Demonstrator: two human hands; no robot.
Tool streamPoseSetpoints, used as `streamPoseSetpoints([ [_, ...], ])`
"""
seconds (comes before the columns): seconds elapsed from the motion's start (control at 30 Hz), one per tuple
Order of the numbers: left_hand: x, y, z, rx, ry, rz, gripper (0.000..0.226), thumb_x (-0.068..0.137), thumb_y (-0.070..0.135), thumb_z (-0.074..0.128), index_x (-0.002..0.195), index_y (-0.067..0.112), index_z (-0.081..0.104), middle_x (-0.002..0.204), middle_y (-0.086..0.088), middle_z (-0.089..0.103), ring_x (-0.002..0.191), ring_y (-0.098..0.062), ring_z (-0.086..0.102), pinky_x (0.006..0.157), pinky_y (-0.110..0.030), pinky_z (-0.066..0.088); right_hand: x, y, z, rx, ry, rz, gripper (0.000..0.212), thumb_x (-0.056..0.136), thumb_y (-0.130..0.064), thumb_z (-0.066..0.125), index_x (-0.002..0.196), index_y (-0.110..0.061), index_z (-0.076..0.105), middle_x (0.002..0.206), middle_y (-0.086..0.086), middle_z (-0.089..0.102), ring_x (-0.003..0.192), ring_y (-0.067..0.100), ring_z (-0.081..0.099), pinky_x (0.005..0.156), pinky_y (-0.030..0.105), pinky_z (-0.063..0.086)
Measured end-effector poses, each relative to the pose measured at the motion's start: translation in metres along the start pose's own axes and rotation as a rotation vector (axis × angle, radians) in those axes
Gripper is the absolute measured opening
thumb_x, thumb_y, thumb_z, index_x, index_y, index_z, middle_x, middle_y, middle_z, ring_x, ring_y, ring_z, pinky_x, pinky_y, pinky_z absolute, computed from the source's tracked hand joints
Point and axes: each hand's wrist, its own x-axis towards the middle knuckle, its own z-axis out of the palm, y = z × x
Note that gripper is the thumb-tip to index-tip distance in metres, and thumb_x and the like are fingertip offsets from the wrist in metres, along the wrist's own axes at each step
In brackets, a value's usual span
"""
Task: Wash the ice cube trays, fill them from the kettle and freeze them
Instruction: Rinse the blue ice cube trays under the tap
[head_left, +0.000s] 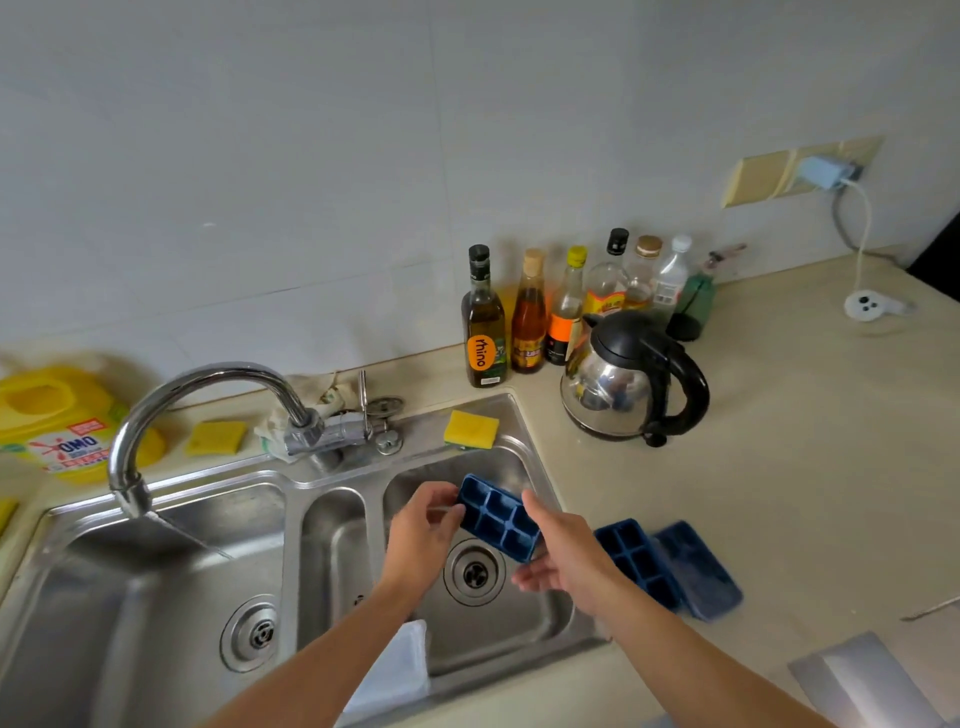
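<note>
You hold one blue ice cube tray above the right basin of the sink. It is tilted, with its cells facing you. Your left hand pinches its left end with curled fingers. Your right hand grips its right edge, thumb on top and fingers below. On the surface just right of the sink lie a second tray and, touching it, a third tray. The kettle stands upright behind the sink's right corner. A yellow sponge rests on the sink's back rim.
</note>
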Motion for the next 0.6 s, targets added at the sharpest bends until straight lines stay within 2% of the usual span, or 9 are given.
streamPoseSetpoints([
  [0.07, -0.003, 0.010, 0.019, -0.068, 0.053, -0.012, 0.021, 0.097, 0.005, 0.064, 0.099, 0.025, 0.068, 0.090, 0.011, 0.074, 0.084, -0.007, 0.070, 0.070, -0.026, 0.059, -0.006, -0.001, -0.022, -0.008, -0.043, 0.000, 0.057, 0.095, -0.067, 0.054, 0.112, -0.015, 0.067, 0.084, 0.016, 0.078, 0.072, 0.034, 0.077, 0.062, 0.036, 0.063],
  [0.17, -0.007, 0.026, 0.046, -0.102, 0.079, -0.042, 0.018, 0.098, 0.005, 0.061, 0.095, 0.021, 0.070, 0.086, 0.006, 0.075, 0.079, -0.016, 0.072, 0.061, -0.027, 0.059, -0.018, -0.005, -0.061, -0.078, -0.079, -0.027, 0.059, 0.096, -0.069, 0.048, 0.111, -0.015, 0.066, 0.093, 0.016, 0.076, 0.068, 0.033, 0.076, 0.060, 0.037, 0.062],
  [0.27, -0.012, 0.045, 0.077, -0.055, 0.077, -0.025, 0.021, 0.100, 0.007, 0.057, 0.093, 0.023, 0.070, 0.085, 0.007, 0.075, 0.077, -0.016, 0.071, 0.062, -0.031, 0.060, -0.027, -0.009, -0.103, -0.127, -0.115, -0.067, 0.064, 0.097, -0.070, 0.044, 0.110, -0.012, 0.067, 0.091, 0.011, 0.078, 0.068, 0.031, 0.075, 0.058, 0.034, 0.061],
  [0.33, -0.016, 0.058, 0.097, -0.007, 0.071, -0.001, 0.024, 0.100, 0.008, 0.057, 0.091, 0.027, 0.070, 0.083, 0.008, 0.073, 0.076, -0.015, 0.068, 0.065, -0.031, 0.058, -0.028, -0.010, -0.132, -0.158, -0.067, -0.102, 0.064, 0.099, -0.069, 0.042, 0.106, -0.011, 0.068, 0.087, 0.010, 0.079, 0.065, 0.030, 0.074, 0.054, 0.033, 0.058],
  [0.43, -0.021, 0.074, 0.122, 0.161, 0.008, 0.082, 0.021, 0.098, 0.010, 0.059, 0.092, 0.027, 0.071, 0.082, 0.011, 0.070, 0.077, -0.010, 0.064, 0.069, -0.026, 0.054, -0.025, -0.003, -0.176, -0.277, 0.101, -0.199, 0.058, 0.100, -0.063, 0.044, 0.096, -0.009, 0.066, 0.083, 0.009, 0.077, 0.056, 0.024, 0.069, 0.051, 0.030, 0.054],
  [0.5, -0.022, 0.080, 0.136, 0.321, -0.052, 0.173, 0.017, 0.098, 0.011, 0.060, 0.094, 0.022, 0.071, 0.088, 0.010, 0.068, 0.082, -0.010, 0.063, 0.076, -0.030, 0.053, -0.020, 0.009, -0.204, -0.386, 0.171, -0.253, 0.054, 0.098, -0.057, 0.051, 0.085, -0.006, 0.061, 0.077, 0.005, 0.074, 0.050, 0.017, 0.062, 0.050, 0.029, 0.050],
  [0.57, -0.024, 0.082, 0.145, 0.449, -0.090, 0.231, 0.015, 0.099, 0.013, 0.058, 0.097, 0.020, 0.071, 0.092, 0.006, 0.067, 0.085, -0.014, 0.061, 0.080, -0.036, 0.051, -0.015, 0.022, -0.224, -0.510, 0.172, -0.255, 0.042, 0.097, -0.050, 0.056, 0.078, -0.013, 0.052, 0.073, 0.002, 0.062, 0.054, 0.014, 0.057, 0.058, 0.031, 0.047],
  [0.6, -0.024, 0.082, 0.150, 0.497, -0.101, 0.240, 0.015, 0.100, 0.014, 0.057, 0.099, 0.019, 0.070, 0.095, 0.005, 0.066, 0.086, -0.016, 0.061, 0.080, -0.038, 0.051, -0.013, 0.030, -0.232, -0.585, 0.163, -0.243, 0.037, 0.098, -0.047, 0.056, 0.081, -0.015, 0.053, 0.076, 0.001, 0.059, 0.064, 0.015, 0.058, 0.064, 0.032, 0.047],
])
